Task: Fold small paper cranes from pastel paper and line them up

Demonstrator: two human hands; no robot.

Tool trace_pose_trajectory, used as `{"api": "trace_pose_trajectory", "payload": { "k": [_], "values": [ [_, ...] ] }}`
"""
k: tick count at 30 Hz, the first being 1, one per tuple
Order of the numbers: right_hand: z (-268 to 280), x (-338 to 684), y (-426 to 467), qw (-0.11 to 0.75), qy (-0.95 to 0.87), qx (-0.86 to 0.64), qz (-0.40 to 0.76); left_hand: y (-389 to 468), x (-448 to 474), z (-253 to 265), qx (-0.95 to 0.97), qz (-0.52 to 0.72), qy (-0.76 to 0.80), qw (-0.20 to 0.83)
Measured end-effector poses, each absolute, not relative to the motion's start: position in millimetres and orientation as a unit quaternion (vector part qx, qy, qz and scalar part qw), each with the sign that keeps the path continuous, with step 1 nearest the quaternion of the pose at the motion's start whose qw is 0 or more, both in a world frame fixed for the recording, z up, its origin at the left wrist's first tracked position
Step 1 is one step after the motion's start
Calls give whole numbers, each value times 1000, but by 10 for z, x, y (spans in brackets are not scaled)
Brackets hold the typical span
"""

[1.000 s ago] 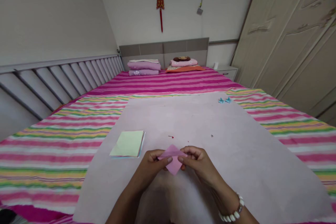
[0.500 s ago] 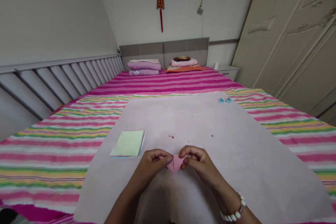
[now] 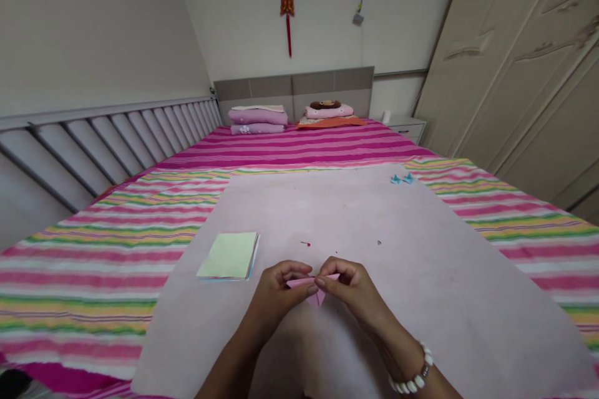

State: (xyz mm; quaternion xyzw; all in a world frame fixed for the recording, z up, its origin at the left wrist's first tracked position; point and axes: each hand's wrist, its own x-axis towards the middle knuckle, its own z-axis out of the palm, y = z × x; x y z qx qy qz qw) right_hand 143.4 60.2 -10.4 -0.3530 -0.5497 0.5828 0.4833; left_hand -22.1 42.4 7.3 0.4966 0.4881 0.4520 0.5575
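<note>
A small piece of folded pink paper (image 3: 317, 297) is held up between my two hands, its point facing down toward me. My left hand (image 3: 281, 287) pinches it from the left, thumb lying along the near face. From the right, my right hand (image 3: 345, 283) grips the upper edge near the middle with thumb and forefinger. The thumbs almost meet at the centre crease. Part of the paper is hidden behind the fingers. To the left lies a stack of square paper (image 3: 229, 255) with a pale yellow sheet on top.
A pale sheet (image 3: 444, 299) covers the striped bed. On it lie a small red pin-like item (image 3: 306, 244), a tiny dark bit (image 3: 379, 242) and two blue folded-paper pieces (image 3: 402, 179) at the far right corner. Folded bedding (image 3: 259, 118) rests by the headboard.
My right hand has shifted left along the pink paper, bringing its fingertips close to the left thumb. The paper's upper corners now spread wider.
</note>
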Motion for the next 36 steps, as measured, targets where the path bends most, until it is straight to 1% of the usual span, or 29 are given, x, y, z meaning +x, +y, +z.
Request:
{"api": "trace_pose_trajectory", "payload": {
  "k": [5, 9, 13, 20, 24, 29, 31, 36],
  "values": [
    [-121, 1429, 603, 505, -550, -374, 550, 427, -205, 73, 489, 438, 530, 537],
    [-139, 1468, 611, 510, -524, -387, 561, 430, -242, 96, 515, 417, 554, 503],
    [-128, 1509, 616, 500, -530, -374, 573, 447, -304, 121, 530, 410, 545, 504],
    [-190, 1506, 629, 522, -458, -397, 600, 444, -309, 40, 417, 523, 572, 474],
    [-204, 1508, 637, 545, -449, -390, 591, 428, -241, -15, 382, 536, 564, 499],
    [-204, 1467, 598, 570, -462, -401, 549, 405, -104, -84, 403, 540, 455, 583],
    [-209, 1444, 583, 578, -470, -404, 531, 395, -63, -120, 427, 526, 456, 578],
    [-205, 1432, 564, 591, -474, -411, 507, 396, -63, -183, 453, 496, 520, 527]
  ]
}}
